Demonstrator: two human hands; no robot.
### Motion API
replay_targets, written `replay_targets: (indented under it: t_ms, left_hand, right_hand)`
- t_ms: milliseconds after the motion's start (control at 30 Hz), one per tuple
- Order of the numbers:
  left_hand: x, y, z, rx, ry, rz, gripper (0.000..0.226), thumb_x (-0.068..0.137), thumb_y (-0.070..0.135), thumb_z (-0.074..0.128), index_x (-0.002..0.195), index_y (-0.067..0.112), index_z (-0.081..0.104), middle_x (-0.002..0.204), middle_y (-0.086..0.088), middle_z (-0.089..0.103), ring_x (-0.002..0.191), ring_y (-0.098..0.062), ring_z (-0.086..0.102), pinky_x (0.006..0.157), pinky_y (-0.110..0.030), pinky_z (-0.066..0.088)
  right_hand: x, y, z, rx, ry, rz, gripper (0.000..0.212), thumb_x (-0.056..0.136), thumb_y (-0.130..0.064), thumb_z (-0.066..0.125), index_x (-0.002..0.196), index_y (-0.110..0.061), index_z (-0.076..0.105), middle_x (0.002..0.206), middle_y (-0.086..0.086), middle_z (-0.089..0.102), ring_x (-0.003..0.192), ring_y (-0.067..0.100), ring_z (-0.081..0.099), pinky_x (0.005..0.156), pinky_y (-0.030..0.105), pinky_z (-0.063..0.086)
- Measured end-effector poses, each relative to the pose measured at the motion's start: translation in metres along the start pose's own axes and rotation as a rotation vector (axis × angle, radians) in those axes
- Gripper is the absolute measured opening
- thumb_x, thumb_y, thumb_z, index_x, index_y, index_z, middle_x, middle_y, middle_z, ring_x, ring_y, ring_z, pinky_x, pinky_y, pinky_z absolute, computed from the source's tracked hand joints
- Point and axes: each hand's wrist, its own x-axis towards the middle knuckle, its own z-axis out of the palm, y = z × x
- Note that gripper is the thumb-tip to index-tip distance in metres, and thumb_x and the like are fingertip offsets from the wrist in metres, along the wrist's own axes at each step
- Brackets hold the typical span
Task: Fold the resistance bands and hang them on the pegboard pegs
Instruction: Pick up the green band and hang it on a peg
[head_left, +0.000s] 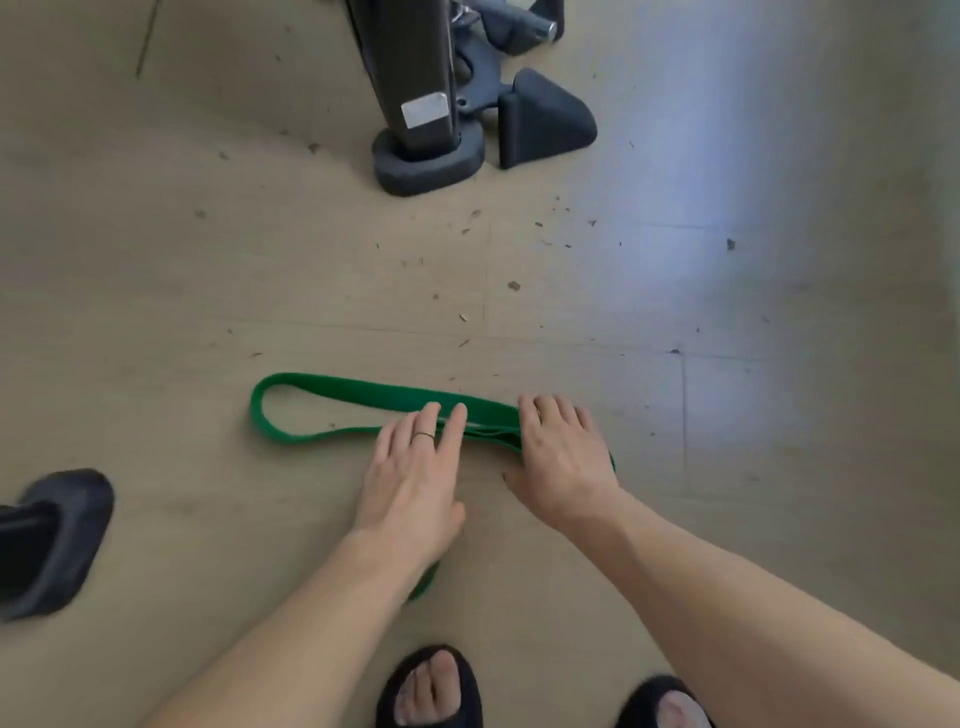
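**Both hands flat on a green band on the floor**

A green resistance band (363, 397) lies on the pale wood-look floor (156, 291), stretched out sideways in front of the person. Its left end forms an open loop; toward the right the strands lie together in layers. A further bit of green shows under the left wrist, nearer the feet.

The left hand (410, 467) lies palm down with straight fingers, the fingertips resting on the layered part of the band; a thin ring sits on one finger. The right hand (561, 457) is also spread flat, palm down, covering the band's right end, with a sliver of green showing past its outer edge. Neither hand curls round the band.

Beyond the band stands the dark base of an exercise machine (415, 104) on rubber feet. Another dark foot (52, 540) sits at the left edge. Black open-toed sandals (431, 686) show at the bottom. Small bits of debris dot the floor.
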Motion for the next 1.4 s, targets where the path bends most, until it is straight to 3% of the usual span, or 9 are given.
replay_targets:
  t_ms: [200,367,500,633,733,933,1067,1233,1400]
  left_hand:
    - [0.073,-0.009,0.068,0.109,0.001,0.024,0.103,0.097,0.033,0.064,0.162,0.017,-0.015,0.173,-0.008,-0.005,0.159,-0.026,0.001,0.129,-0.04,-0.002]
    - [0.065,0.001,0.063,0.069,0.019,0.05,0.104,0.095,0.033,0.067,0.162,0.021,-0.012,0.173,-0.002,-0.001,0.159,-0.025,0.0,0.129,-0.041,-0.001]
    - [0.024,0.018,0.011,0.028,0.17,0.142,0.072,0.092,0.028,0.069,0.154,0.024,0.032,0.158,-0.006,0.04,0.151,-0.029,0.027,0.127,-0.042,0.012]
    - [-0.045,0.053,-0.087,-0.235,0.137,0.178,0.037,0.089,0.013,0.058,0.121,0.024,0.045,0.107,-0.004,0.066,0.107,-0.033,0.059,0.095,-0.04,0.045]
    - [-0.111,0.084,-0.167,-0.408,0.013,0.149,0.034,0.087,0.013,0.053,0.107,0.03,0.033,0.097,-0.004,0.064,0.087,-0.038,0.06,0.063,-0.041,0.045]
    - [-0.248,0.137,-0.315,-0.472,0.043,0.417,0.04,0.081,0.033,0.053,0.119,0.041,0.046,0.111,0.018,0.055,0.104,-0.014,0.055,0.078,-0.04,0.052]
    - [-0.329,0.184,-0.397,-0.46,0.065,0.684,0.027,0.073,0.037,0.047,0.098,0.029,0.054,0.094,0.014,0.056,0.092,-0.015,0.054,0.076,-0.044,0.05]
    - [-0.419,0.248,-0.474,-0.392,-0.085,0.877,0.024,0.086,0.029,0.073,0.099,0.029,0.052,0.078,0.003,0.059,0.073,-0.02,0.056,0.067,-0.043,0.051]
    - [-0.501,0.312,-0.511,-0.268,-0.062,1.165,0.028,0.087,0.03,0.079,0.104,0.022,0.057,0.082,0.017,0.053,0.074,-0.006,0.047,0.066,-0.026,0.041]
  right_hand:
    - [0.072,0.005,0.083,-0.095,0.061,-0.05,0.054,0.096,-0.027,0.055,0.143,-0.009,0.037,0.132,0.009,0.049,0.12,0.031,0.051,0.093,0.039,0.04]
    - [0.052,0.008,0.058,0.038,0.078,-0.151,0.032,0.093,-0.005,0.056,0.12,-0.017,0.044,0.115,0.005,0.051,0.102,0.029,0.058,0.065,0.037,0.035]
    - [-0.02,0.008,-0.002,0.258,0.266,-0.211,0.025,0.085,-0.009,0.065,0.107,-0.013,0.054,0.099,0.007,0.053,0.083,0.028,0.054,0.052,0.036,0.036]
    - [-0.108,0.008,-0.092,0.365,0.372,-0.117,0.028,0.074,-0.014,0.06,0.101,-0.013,0.053,0.087,0.006,0.058,0.078,0.03,0.049,0.061,0.041,0.044]
    - [-0.18,0.008,-0.174,0.499,0.425,-0.014,0.029,0.072,-0.016,0.054,0.1,-0.019,0.046,0.09,0.001,0.054,0.085,0.025,0.039,0.065,0.038,0.041]
    - [-0.344,0.029,-0.335,0.716,0.618,0.156,0.029,0.063,-0.014,0.051,0.089,-0.025,0.042,0.084,-0.013,0.05,0.083,0.017,0.031,0.064,0.03,0.034]
    - [-0.456,0.05,-0.417,0.749,0.691,0.261,0.032,0.061,-0.011,0.055,0.087,-0.026,0.045,0.075,-0.021,0.045,0.083,0.015,0.036,0.063,0.026,0.037]
    - [-0.585,0.075,-0.476,0.86,0.787,0.513,0.03,0.068,-0.002,0.063,0.086,-0.024,0.055,0.082,-0.014,0.047,0.088,0.011,0.046,0.067,0.018,0.04]
    - [-0.7,0.079,-0.501,0.961,0.842,0.714,0.037,0.071,0.001,0.065,0.089,-0.029,0.053,0.091,-0.011,0.055,0.081,0.003,0.054,0.066,0.011,0.039]
